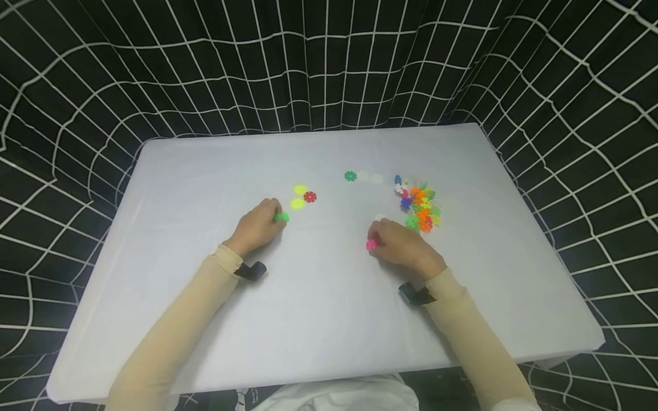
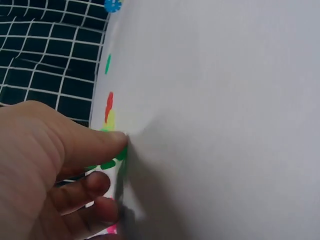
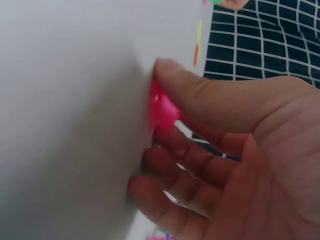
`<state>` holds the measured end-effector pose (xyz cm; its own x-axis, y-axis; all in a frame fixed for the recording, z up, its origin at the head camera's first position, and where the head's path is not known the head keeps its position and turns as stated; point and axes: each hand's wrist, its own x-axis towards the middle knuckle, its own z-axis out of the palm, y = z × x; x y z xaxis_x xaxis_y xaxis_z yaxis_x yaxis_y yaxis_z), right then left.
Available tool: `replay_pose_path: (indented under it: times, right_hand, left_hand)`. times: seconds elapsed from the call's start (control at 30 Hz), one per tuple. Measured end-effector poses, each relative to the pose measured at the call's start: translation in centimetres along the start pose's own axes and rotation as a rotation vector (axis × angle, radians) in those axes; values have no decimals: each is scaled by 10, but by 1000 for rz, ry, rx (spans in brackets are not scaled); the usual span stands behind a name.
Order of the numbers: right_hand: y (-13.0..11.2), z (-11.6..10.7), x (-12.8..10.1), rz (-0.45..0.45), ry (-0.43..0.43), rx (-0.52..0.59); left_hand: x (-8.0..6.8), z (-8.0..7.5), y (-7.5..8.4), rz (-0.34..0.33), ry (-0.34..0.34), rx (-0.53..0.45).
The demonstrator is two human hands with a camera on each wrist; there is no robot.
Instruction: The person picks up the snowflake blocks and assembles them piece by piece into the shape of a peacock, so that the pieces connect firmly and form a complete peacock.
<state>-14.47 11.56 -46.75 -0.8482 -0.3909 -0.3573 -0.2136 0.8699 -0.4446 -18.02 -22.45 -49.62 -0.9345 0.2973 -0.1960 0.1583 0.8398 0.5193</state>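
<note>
My left hand (image 1: 257,227) pinches a green notched plastic disc (image 1: 282,217) between thumb and fingers, low over the white table. In the left wrist view, a bit of pink (image 2: 112,229) shows below the fingers; its shape is mostly hidden. My right hand (image 1: 403,246) holds a pink notched disc (image 1: 371,244), with the thumb (image 3: 185,85) against it in the right wrist view. Beyond the left hand lie two yellow discs (image 1: 297,204) and a red disc (image 1: 310,197), close together. A pale disc (image 1: 380,217) lies just past the right hand's knuckles.
A heap of mixed coloured discs (image 1: 422,206) lies just beyond the right hand. Farther back, a green disc (image 1: 350,176) and two pale discs (image 1: 377,178) form a row. Black netting-patterned cloth (image 1: 324,74) surrounds the white table (image 1: 308,319) at the back and sides.
</note>
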Motion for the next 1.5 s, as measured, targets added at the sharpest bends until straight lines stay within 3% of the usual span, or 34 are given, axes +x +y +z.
replay_pose_path:
  times: [0.1,0.17,0.27,0.4,0.47,0.53,0.63,0.77,1.07,1.33,1.5]
  right_hand:
    - [-4,1,16,-5,3,61]
    - [-8,2,29,-3,21,108]
    - [-15,7,49,-22,54,158]
    - [-27,13,67,-58,64,283]
    - [-34,18,71,-76,61,416]
    - [-41,23,75,-94,58,564]
    - [-52,26,79,-145,68,747]
    - [-66,27,85,-187,94,828]
    - [-79,33,90,-177,44,848]
    - [-80,33,87,-196,148,763]
    - [-82,35,85,-261,198,675]
  left_hand:
    - [-3,5,0,-7,21,-81]
    - [-5,10,1,-18,44,-198]
    - [-8,18,6,-52,47,-499]
    - [-11,30,16,-128,-30,-939]
    - [-12,36,19,-156,-52,-1070]
    - [-13,41,21,-165,-40,-1140]
    - [-13,46,21,-152,14,-1190]
    - [-16,48,20,-136,66,-1252]
    - [-19,51,18,-103,85,-1292]
    - [-18,52,17,-105,90,-1287]
    - [-18,52,20,-102,76,-1277]
